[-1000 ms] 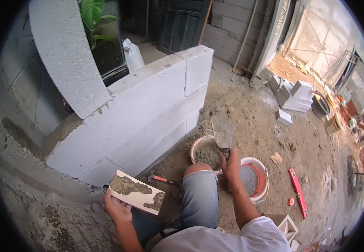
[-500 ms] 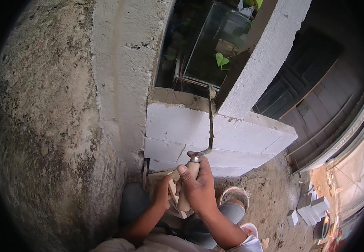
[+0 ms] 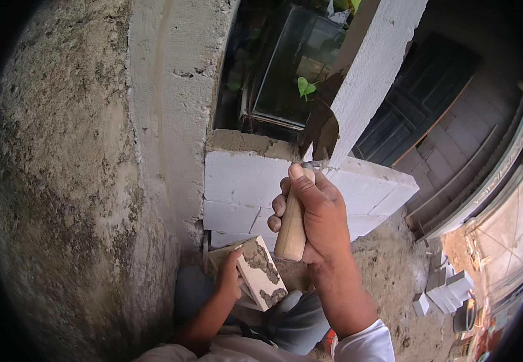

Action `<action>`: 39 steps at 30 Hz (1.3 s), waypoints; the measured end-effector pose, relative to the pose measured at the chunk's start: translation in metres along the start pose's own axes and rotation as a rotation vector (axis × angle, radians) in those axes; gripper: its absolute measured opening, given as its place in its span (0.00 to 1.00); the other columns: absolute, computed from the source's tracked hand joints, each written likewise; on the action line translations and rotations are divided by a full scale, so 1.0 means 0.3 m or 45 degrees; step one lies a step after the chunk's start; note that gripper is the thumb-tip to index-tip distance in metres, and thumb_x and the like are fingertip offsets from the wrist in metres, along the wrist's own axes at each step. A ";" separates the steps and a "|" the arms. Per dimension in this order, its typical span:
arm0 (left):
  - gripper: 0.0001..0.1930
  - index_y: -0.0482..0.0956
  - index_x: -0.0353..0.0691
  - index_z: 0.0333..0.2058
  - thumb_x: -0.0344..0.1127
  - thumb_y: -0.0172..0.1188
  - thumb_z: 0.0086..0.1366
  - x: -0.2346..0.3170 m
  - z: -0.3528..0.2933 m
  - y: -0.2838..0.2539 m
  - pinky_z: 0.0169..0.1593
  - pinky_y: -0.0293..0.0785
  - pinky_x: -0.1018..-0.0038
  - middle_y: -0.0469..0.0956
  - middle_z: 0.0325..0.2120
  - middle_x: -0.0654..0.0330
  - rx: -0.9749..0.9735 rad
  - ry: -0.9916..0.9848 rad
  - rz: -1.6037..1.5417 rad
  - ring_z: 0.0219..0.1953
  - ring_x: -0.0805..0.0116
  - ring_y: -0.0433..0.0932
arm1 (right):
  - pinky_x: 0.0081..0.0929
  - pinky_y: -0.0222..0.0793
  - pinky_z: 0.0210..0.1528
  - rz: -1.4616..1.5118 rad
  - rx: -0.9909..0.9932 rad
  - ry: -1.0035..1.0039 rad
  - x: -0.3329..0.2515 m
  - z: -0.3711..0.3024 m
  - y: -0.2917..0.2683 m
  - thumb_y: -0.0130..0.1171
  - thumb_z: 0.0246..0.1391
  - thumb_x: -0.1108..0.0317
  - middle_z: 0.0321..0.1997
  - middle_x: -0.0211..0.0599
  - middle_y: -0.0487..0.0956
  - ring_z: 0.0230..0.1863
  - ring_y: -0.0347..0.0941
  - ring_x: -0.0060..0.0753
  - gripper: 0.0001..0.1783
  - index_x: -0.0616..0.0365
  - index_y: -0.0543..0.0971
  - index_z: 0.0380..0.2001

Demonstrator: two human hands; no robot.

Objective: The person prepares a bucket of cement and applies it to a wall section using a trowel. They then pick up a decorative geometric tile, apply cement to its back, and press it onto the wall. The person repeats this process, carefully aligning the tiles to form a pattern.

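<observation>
My right hand (image 3: 325,220) is closed round the wooden handle of a trowel (image 3: 291,232), held up in front of the low white block wall (image 3: 237,181). The trowel's dark blade rises beyond my fist, near the foot of the white post; whether it touches the post I cannot tell. Lower and to the left, my left hand (image 3: 228,277) grips the side of a pale, box-like mortar board (image 3: 258,268). Patches of grey mortar are smeared on its tilted face. Along the wall's top, below the dark opening, runs a rough greyish layer (image 3: 249,143).
A rough, stained wall (image 3: 68,181) rises close on my left, beside a plastered column (image 3: 177,108). The white post (image 3: 379,66) slants up at the right of the opening, which holds a glass tank (image 3: 294,66). Light blocks (image 3: 442,292) are stacked on the ground at right.
My right hand has lifted the trowel up and away from the board, and the blade has turned to show its broad side. The board's mortar-smeared face has come into view.
</observation>
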State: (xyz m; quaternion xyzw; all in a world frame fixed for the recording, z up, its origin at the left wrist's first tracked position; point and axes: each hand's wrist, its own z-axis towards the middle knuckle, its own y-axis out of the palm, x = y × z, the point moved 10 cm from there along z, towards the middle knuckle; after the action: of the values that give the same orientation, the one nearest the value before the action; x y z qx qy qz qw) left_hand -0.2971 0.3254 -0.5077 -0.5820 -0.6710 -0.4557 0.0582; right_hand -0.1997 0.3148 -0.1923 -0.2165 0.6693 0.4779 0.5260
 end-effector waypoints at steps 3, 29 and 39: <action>0.28 0.77 0.44 0.53 0.56 0.62 0.61 -0.005 0.011 0.004 0.53 0.72 0.61 0.78 0.46 0.60 -0.006 0.018 -0.045 0.47 0.65 0.76 | 0.28 0.74 0.20 -0.001 -0.035 -0.080 -0.094 0.006 0.031 0.61 0.64 0.59 0.31 0.33 0.70 0.25 0.72 0.26 0.16 0.58 0.69 0.42; 0.32 0.67 0.36 0.62 0.55 0.50 0.67 0.266 -0.232 0.296 0.61 0.67 0.57 0.73 0.56 0.54 -0.266 0.405 0.029 0.56 0.60 0.71 | 0.43 0.74 0.55 -1.876 0.548 0.233 0.727 -0.399 -1.967 0.66 0.53 0.61 0.52 0.66 0.79 0.55 0.77 0.61 0.28 0.69 0.78 0.53; 0.38 0.62 0.33 0.65 0.59 0.48 0.68 0.453 -0.530 0.564 0.64 0.63 0.55 0.66 0.61 0.51 -0.678 0.699 -0.229 0.61 0.53 0.65 | 0.43 0.65 0.65 -2.072 -0.597 -0.394 -0.190 -0.112 -0.167 0.78 0.37 0.42 0.59 0.71 0.72 0.60 0.72 0.66 0.67 0.64 0.50 0.71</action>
State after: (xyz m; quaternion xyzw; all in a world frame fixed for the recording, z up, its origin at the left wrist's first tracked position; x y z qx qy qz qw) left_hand -0.2707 0.3006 -0.2412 -0.3721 -0.5372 -0.7558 0.0423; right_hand -0.1564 0.2509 -0.1613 -0.6643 0.1107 0.1023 0.7321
